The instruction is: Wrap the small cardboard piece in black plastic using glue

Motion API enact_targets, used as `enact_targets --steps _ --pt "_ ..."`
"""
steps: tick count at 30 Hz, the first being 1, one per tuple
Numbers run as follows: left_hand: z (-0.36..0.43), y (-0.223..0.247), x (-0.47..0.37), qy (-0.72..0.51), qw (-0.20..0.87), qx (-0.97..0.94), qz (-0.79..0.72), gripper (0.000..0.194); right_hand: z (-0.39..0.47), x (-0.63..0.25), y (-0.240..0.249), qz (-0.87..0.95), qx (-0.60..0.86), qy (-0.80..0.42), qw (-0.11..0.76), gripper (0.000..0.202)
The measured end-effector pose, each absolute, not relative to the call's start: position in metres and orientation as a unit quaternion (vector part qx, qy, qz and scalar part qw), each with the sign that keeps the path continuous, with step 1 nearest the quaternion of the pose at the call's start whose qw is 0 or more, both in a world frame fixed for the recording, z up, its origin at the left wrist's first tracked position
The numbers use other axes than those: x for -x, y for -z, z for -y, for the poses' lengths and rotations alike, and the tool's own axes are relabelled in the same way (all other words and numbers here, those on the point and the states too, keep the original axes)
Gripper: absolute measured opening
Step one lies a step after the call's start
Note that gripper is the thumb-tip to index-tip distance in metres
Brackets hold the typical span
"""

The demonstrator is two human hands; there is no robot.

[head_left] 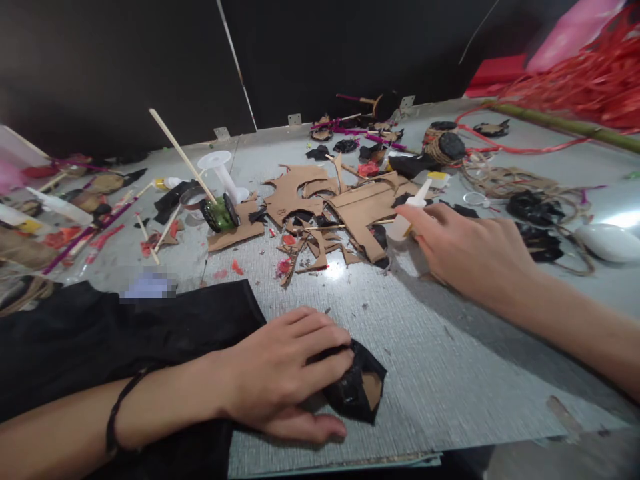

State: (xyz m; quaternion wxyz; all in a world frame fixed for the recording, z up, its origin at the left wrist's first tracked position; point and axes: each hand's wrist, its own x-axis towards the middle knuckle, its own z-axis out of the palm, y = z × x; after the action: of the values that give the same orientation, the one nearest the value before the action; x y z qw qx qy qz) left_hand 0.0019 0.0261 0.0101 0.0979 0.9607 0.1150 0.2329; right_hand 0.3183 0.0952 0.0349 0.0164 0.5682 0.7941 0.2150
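Note:
My left hand [285, 373] lies over a small cardboard piece covered in black cloth [363, 387]. Its fingertips curl onto the piece and press it against the table, while the thumb rests apart to the near side. Bare brown cardboard shows at the piece's right end. Farther right, my right hand [465, 247] is closed around a translucent white glue bottle [400, 227] with a pointed nozzle. The bottle stands upright or nearly so beside the cardboard scraps; whether its base touches the table I cannot tell.
Cut cardboard scraps [300, 197] cover the middle. A green roll with a stick [219, 215] and a white spool [223, 175] stand left of them. Black cloth [190, 327] spreads at lower left. Twine [500, 177] and red strips [600, 73] lie right, before a dark panel [350, 53].

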Motion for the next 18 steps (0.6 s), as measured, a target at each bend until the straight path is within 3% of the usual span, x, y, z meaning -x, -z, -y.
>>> enact_targets --steps 6,11,18 --pt "-0.026 -0.009 -0.001 -0.231 0.106 -0.962 -0.102 0.048 -0.101 -0.312 -0.035 -0.774 -0.601 -0.199 -0.006 0.037" --pt "-0.026 -0.011 0.0 -0.228 0.105 -0.963 -0.1 0.05 -0.101 -0.314 -0.033 -0.761 -0.618 -0.192 -0.045 0.046" --pt "-0.027 -0.011 -0.001 -0.221 0.113 -0.964 -0.097 0.047 -0.091 -0.316 -0.039 -0.759 -0.599 -0.14 -0.212 0.047"
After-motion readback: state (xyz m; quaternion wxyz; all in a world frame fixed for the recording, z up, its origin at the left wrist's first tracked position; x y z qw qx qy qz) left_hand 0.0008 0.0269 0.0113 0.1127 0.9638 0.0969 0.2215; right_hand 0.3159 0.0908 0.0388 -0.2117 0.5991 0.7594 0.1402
